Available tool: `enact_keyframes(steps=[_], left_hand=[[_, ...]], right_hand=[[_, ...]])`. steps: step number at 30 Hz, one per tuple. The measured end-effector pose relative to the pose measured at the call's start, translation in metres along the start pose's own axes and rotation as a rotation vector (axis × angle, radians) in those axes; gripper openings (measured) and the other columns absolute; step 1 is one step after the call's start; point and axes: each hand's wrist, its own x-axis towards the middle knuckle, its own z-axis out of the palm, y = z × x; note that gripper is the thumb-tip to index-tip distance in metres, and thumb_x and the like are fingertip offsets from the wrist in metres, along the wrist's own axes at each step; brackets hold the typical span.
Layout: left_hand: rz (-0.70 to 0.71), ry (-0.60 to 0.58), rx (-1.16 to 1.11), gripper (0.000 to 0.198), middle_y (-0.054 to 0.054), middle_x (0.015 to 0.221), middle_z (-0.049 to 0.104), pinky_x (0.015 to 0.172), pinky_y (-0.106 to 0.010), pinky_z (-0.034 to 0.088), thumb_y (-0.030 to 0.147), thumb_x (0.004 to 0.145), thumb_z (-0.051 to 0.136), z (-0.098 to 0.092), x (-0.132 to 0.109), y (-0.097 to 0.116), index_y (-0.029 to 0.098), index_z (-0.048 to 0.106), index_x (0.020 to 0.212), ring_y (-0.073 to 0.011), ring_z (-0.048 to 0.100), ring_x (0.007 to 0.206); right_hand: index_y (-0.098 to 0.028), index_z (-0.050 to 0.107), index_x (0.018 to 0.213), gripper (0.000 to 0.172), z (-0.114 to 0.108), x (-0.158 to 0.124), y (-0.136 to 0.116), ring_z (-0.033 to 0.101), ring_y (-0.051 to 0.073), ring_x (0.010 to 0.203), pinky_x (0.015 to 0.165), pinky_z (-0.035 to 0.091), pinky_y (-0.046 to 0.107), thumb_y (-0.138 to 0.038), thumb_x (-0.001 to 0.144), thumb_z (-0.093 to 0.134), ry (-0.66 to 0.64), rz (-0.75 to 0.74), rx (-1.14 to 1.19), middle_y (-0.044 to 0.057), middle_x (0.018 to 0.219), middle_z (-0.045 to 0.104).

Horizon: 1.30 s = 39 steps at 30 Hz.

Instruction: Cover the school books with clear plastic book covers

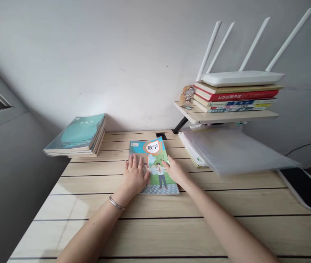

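A maths textbook (159, 160) with a blue, green and brown illustrated cover lies face up on the desk. Its top edge looks uneven, and I cannot tell whether a second book lies under it. Across the left part of the cover, my left hand (136, 175) rests flat with fingers spread, a silver bangle on its wrist; it hides some of the picture. At the right edge, my right hand (175, 171) touches the book, its thumb over the cover and apart from the forefinger. Its other fingers are mostly hidden.
On the left stands a stack of books (82, 133) with a teal cover on top. To the right, a small raised shelf (226, 116) bears several books and a white router (243, 77). Clear plastic folders (240, 149) and a dark tablet-like device (308, 190) lie below it.
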Motion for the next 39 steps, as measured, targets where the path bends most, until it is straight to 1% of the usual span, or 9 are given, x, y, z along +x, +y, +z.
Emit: enact_keyframes(steps=[7,12,16,22,26,30,33,36,39], left_hand=[[0.054,0.015,-0.01,0.07,-0.02,0.149,0.025,0.111,-0.048,0.014,0.055,0.087,0.034,0.002,-0.003,0.003,0.011,0.034,0.141,-0.0337,0.017,0.139],[0.021,0.007,-0.027,0.072,-0.02,0.149,0.024,0.111,-0.048,0.015,0.057,0.087,0.032,0.005,0.0,0.006,0.012,0.032,0.142,-0.0326,0.016,0.139],[-0.019,-0.059,-0.039,0.074,-0.022,0.149,0.021,0.111,-0.048,0.016,0.057,0.087,0.03,0.0,0.025,0.002,0.008,0.029,0.143,-0.0336,0.017,0.138],[-0.12,-0.077,-0.052,0.071,-0.019,0.151,0.016,0.11,-0.052,0.015,0.052,0.09,0.023,0.001,0.075,-0.02,0.005,0.025,0.143,-0.0295,0.014,0.14],[-0.167,-0.029,-0.023,0.068,-0.017,0.151,0.017,0.109,-0.056,0.011,0.05,0.091,0.022,0.001,0.08,-0.024,0.007,0.027,0.143,-0.0298,0.012,0.14],[-0.022,-0.04,0.008,0.062,-0.018,0.149,0.023,0.111,-0.053,0.011,0.043,0.092,0.025,-0.004,0.051,-0.01,0.006,0.029,0.142,-0.029,0.016,0.14],[0.199,-0.071,-0.026,0.064,-0.018,0.149,0.022,0.112,-0.048,0.015,0.047,0.091,0.031,-0.006,0.007,0.006,0.009,0.03,0.142,-0.0298,0.016,0.139],[0.461,-0.09,-0.106,0.064,-0.014,0.152,0.015,0.113,-0.044,0.015,0.051,0.091,0.027,-0.009,-0.038,0.018,0.016,0.023,0.145,-0.027,0.012,0.14],[0.543,-0.127,-0.149,0.063,-0.012,0.152,0.014,0.113,-0.042,0.015,0.049,0.092,0.027,-0.015,-0.063,0.023,0.017,0.018,0.146,-0.0247,0.012,0.141]], right_hand=[[-0.012,0.044,0.132,0.051,0.006,0.001,-0.001,0.063,0.026,0.093,0.078,0.042,0.031,-0.038,0.089,0.046,0.046,0.007,-0.11,0.016,0.099,0.068],[-0.015,0.049,0.131,0.043,0.004,-0.003,-0.006,0.063,0.025,0.092,0.08,0.042,0.031,-0.031,0.092,0.041,0.014,-0.042,-0.212,0.016,0.101,0.066],[-0.019,0.052,0.131,0.042,0.005,-0.004,-0.009,0.063,0.025,0.089,0.077,0.043,0.032,-0.029,0.093,0.037,-0.009,-0.06,-0.282,0.016,0.101,0.063],[-0.023,0.052,0.13,0.041,0.002,-0.007,-0.013,0.063,0.021,0.083,0.073,0.044,0.028,-0.03,0.093,0.037,-0.006,-0.063,-0.296,0.012,0.094,0.062],[-0.024,0.052,0.13,0.04,-0.003,-0.011,-0.018,0.063,0.021,0.08,0.071,0.045,0.028,-0.031,0.093,0.037,-0.01,-0.047,-0.316,0.013,0.095,0.062],[-0.024,0.052,0.13,0.041,-0.004,-0.011,-0.02,0.063,0.021,0.082,0.073,0.045,0.028,-0.031,0.094,0.036,-0.012,-0.027,-0.307,0.013,0.098,0.061],[-0.024,0.051,0.131,0.041,-0.003,-0.011,-0.02,0.062,0.02,0.086,0.076,0.045,0.027,-0.031,0.094,0.035,-0.013,-0.018,-0.302,0.013,0.1,0.061],[-0.024,0.051,0.131,0.041,-0.003,-0.012,-0.02,0.062,0.021,0.088,0.077,0.044,0.027,-0.031,0.094,0.034,-0.013,-0.024,-0.303,0.013,0.102,0.061],[-0.025,0.05,0.131,0.041,-0.003,-0.014,-0.021,0.063,0.021,0.087,0.076,0.044,0.028,-0.03,0.094,0.034,-0.005,-0.016,-0.312,0.014,0.104,0.059]])
